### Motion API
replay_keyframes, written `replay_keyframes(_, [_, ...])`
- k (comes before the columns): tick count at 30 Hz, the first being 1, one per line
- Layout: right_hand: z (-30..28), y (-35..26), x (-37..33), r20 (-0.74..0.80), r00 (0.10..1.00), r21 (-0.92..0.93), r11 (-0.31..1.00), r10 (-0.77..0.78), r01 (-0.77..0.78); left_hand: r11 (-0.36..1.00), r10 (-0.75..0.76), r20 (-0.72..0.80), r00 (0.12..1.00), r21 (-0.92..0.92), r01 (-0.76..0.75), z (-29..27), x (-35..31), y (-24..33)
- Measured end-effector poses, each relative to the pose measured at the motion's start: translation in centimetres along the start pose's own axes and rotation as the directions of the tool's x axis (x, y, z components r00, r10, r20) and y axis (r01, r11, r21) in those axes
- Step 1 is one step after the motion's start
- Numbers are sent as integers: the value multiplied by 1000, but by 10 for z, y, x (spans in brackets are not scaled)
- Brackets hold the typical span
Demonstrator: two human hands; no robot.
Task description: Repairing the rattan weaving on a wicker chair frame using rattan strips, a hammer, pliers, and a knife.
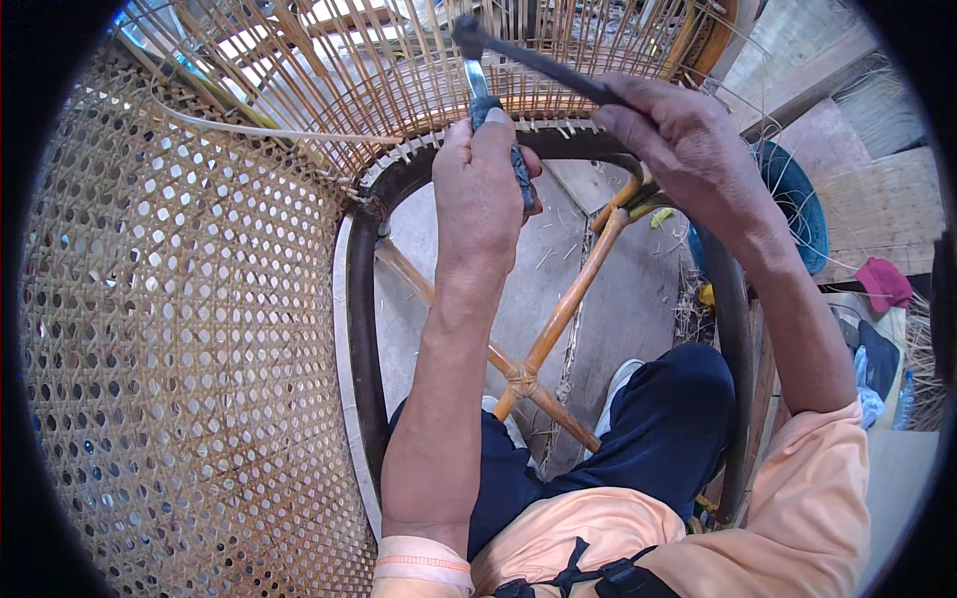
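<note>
My left hand (478, 184) is closed around the wrapped dark-green handle of a bladed hand tool (476, 78), its shiny metal end pointing away from me. My right hand (688, 149) grips the thin dark handle of a hammer (553, 72). The hammer's head is at the far tip of the metal blade; whether they touch I cannot tell. Both hands are over the far side of a rattan chair's dark seat frame (369, 329). Upright rattan strands (419, 75) rise beyond it, and short pale strand ends line the rim.
Woven cane webbing (189, 299) fills the left side. A loose pale strip (259, 130) crosses its upper edge. Crossed rattan braces (568, 304) lie below the frame, above the floor. To the right are a blue-green bucket (812, 219), a pinkish-red cloth (883, 283) and wooden boards (877, 204).
</note>
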State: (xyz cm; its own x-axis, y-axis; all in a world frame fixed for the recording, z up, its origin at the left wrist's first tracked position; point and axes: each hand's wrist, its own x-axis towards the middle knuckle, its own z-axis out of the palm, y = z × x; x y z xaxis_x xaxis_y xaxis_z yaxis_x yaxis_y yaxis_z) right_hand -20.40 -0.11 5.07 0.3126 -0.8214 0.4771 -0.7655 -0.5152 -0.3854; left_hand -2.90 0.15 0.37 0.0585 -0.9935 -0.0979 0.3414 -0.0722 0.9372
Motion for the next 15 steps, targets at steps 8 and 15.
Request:
replay_keyframes(8, [-7,-14,-2,-12,990,-31,990,138,-138,990,129,2,992,64,-129,-7,-2,-6])
replay_keyframes(15, [-1,-5,0,-39,992,64,991,121,-119,994,105,-13,994,4,-105,-6,-3,-3])
